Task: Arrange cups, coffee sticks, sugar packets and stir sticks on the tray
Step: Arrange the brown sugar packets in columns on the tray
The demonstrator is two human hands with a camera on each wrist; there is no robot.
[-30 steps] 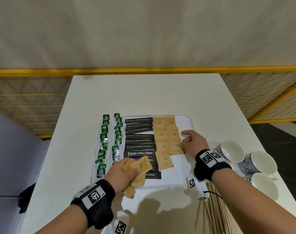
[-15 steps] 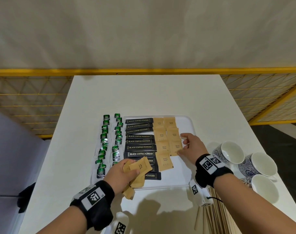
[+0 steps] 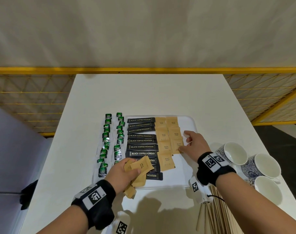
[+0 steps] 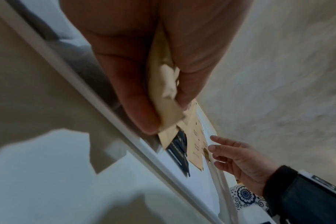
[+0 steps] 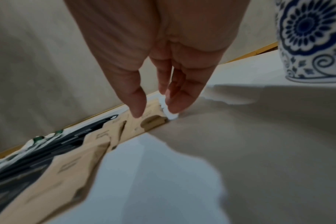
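Note:
On the white tray (image 3: 182, 173) lie a column of black coffee sticks (image 3: 142, 146) and two columns of brown sugar packets (image 3: 165, 146). My left hand (image 3: 125, 171) hovers over the tray's front left and grips a bunch of sugar packets (image 3: 141, 166), also seen pinched between thumb and fingers in the left wrist view (image 4: 163, 94). My right hand (image 3: 188, 142) is open beside the right column, its thumb tip at the lower corner of one packet (image 3: 176, 144). Its fingers (image 5: 136, 97) hang straight over that packet (image 5: 153, 121).
Three blue-patterned cups (image 3: 235, 152) (image 3: 265, 164) (image 3: 267, 190) stand on the table right of the tray. A bundle of wooden stir sticks (image 3: 213, 215) lies at the front right under my right forearm. Two rows of green tea bags (image 3: 106, 141) sit left of the tray.
My right hand's fingers have lifted and spread off the right-column packet and the hand has shifted slightly right. The left hand keeps its bunch in place.

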